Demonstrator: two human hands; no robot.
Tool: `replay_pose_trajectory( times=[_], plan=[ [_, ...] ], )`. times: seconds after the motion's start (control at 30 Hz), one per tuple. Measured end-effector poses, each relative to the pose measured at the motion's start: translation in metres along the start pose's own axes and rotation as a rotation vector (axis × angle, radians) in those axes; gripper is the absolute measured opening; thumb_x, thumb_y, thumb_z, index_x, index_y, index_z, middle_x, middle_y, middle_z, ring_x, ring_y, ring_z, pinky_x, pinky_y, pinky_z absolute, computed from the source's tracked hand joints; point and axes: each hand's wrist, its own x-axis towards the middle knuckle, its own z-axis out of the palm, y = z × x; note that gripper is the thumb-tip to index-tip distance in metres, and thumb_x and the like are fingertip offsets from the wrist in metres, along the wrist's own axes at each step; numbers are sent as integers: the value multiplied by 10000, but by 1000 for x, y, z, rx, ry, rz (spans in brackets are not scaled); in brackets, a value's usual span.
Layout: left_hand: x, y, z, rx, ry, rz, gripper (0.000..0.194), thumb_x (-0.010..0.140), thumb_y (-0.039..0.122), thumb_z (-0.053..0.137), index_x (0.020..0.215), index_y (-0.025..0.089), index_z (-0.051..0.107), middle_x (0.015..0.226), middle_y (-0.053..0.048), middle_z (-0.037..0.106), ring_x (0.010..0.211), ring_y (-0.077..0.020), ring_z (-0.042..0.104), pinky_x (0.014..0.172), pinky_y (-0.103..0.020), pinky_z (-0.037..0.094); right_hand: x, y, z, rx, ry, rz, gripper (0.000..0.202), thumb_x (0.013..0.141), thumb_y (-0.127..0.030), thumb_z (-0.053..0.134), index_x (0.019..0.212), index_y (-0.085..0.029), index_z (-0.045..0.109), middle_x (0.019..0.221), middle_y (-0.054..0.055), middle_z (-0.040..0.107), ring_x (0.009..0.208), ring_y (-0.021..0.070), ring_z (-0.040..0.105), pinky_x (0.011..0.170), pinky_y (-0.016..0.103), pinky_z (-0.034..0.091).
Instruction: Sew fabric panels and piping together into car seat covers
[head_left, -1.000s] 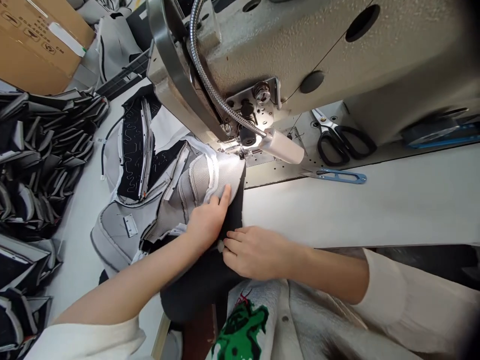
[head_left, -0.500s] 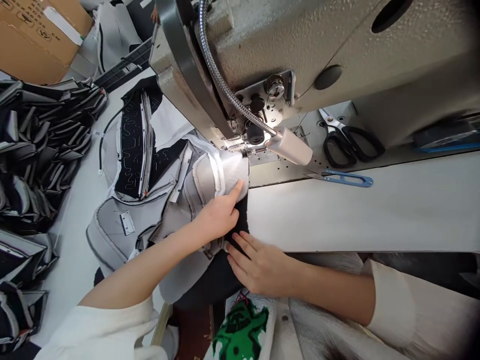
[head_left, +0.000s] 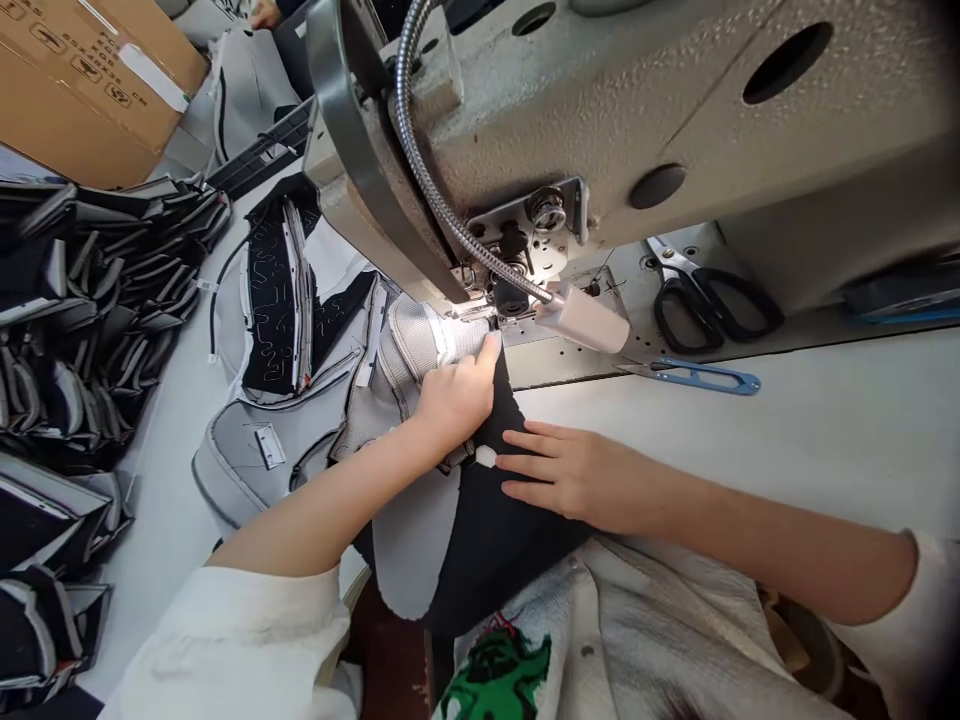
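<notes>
My left hand presses on a grey mesh fabric piece, its thumb reaching toward the presser foot of the sewing machine. My right hand lies flat, fingers spread, on a black fabric panel that hangs over the table's front edge. A small white tab shows between the two hands. The needle area is lit by a small lamp on a flexible metal neck.
Black-handled scissors and blue thread snips lie on the machine bed at right. Grey and black sewn pieces pile up left of the needle. Stacks of dark cut parts fill the far left, with a cardboard box behind.
My left hand has slid the grey mesh closer to the presser foot. My right hand has moved up onto the black panel and flattened with fingers spread.
</notes>
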Motion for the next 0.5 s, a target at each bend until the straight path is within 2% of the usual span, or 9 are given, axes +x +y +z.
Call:
replay_pose_trajectory(
  times=[0.1,0.23,0.3,0.37,0.5],
  plan=[
    [-5,1,-1,14,29,23,550,908,221,290,1453,152,255,998,-128,654,859,-266,661,711,-344,501,2,15,-3,-9,-8,-13,302,901,-166,497,1174,-206,620,1296,67,564,1238,237,474,1040,432,388],
    [-21,-5,-9,45,-129,60,675,840,159,416,1471,190,179,1018,-107,658,845,-259,657,706,-338,497,6,28,-8,-87,-8,-75,316,909,-129,471,1173,-222,618,1295,66,560,1222,233,491,1017,421,413],
    [-23,-10,-12,57,-167,65,700,821,121,424,1467,229,180,1019,-87,658,849,-251,654,701,-327,493,7,34,-10,-112,-9,-100,320,900,-127,480,1174,-218,619,1289,68,563,1218,250,495,1007,428,424],
    [-17,-13,-13,44,-153,61,677,821,112,411,1455,241,211,1015,-75,656,861,-245,651,701,-318,489,8,40,-12,-125,-6,-100,322,892,-126,485,1169,-213,624,1281,70,568,1216,262,496,995,429,436],
    [1,-15,-9,7,-71,80,615,844,123,367,1443,185,246,1057,-98,638,904,-247,647,739,-328,487,13,51,-14,-136,18,-73,344,885,-99,466,1166,-217,627,1264,62,581,1211,248,500,1014,415,420]
  ],
)
